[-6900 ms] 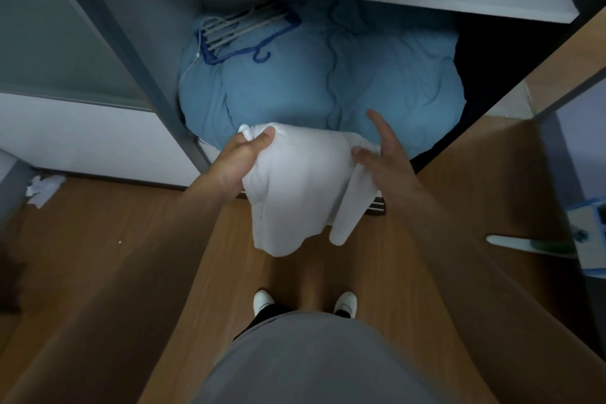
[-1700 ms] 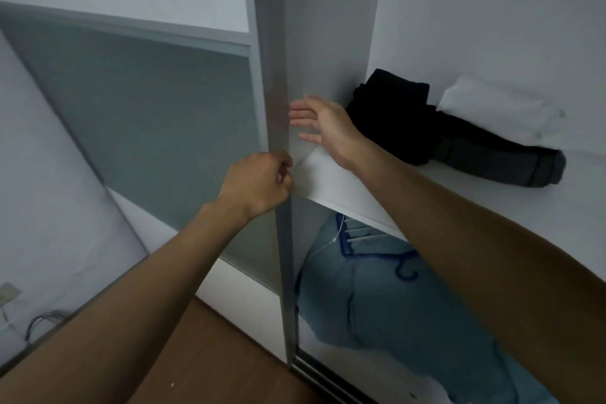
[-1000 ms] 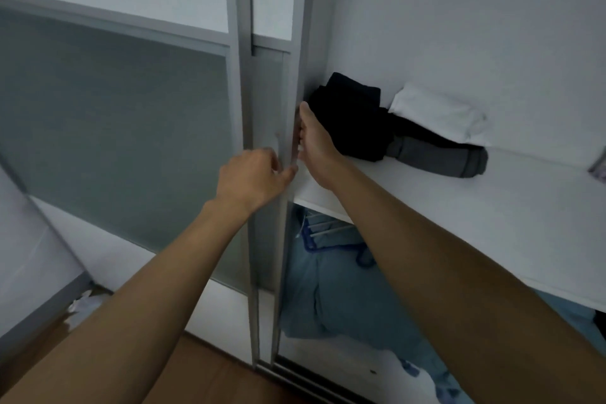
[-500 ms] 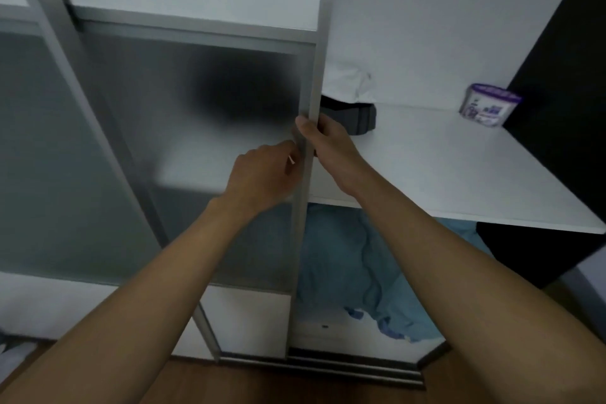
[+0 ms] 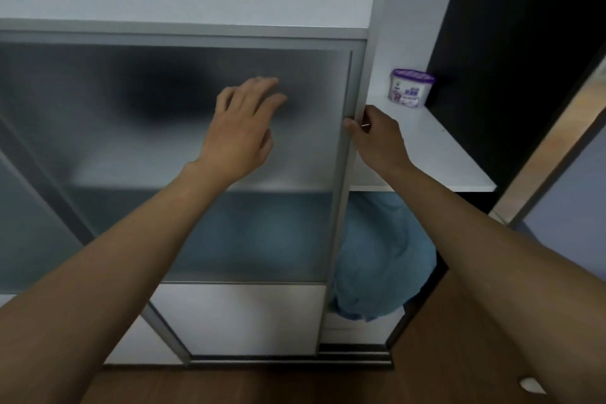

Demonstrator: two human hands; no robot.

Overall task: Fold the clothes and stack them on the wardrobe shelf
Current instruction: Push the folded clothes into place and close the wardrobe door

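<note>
- The stacked clothes [image 5: 170, 98] sat behind the sliding door [image 5: 98, 147]. They showed only as a dark smear through its frosted glass, too blurred to pick out single garments.
- That smear sat just above a pale band behind the door, which was the white wardrobe shelf [image 5: 442, 154]. The shelf's bare end ran out past the door's free edge.
- The right hand [image 5: 380, 138] was on the door at that free edge, thumb in front and fingers curled round the metal upright in a firm grip.
- The left hand [image 5: 242, 128] lay loose and uncurled in front of the door's frosted pane, fingers spread and holding nothing. It was right over the dark smear, and I couldn't tell whether the palm touched the glass.
- A small white tub with a purple lid [image 5: 411, 88] stood upright beyond the door's edge on the uncovered end of the shelf. It was well apart from the right hand.
- A blue duvet [image 5: 383, 259] bulged out beside the door's lower half, under the shelf. Part of it showed as a blue haze behind the glass.
- The floor track [image 5: 295, 362] ran along the door's foot, with brown wood flooring [image 5: 442, 354] in front of it.
- A dark wardrobe wall [image 5: 508, 43] rose on the far side of the tub from the door.
</note>
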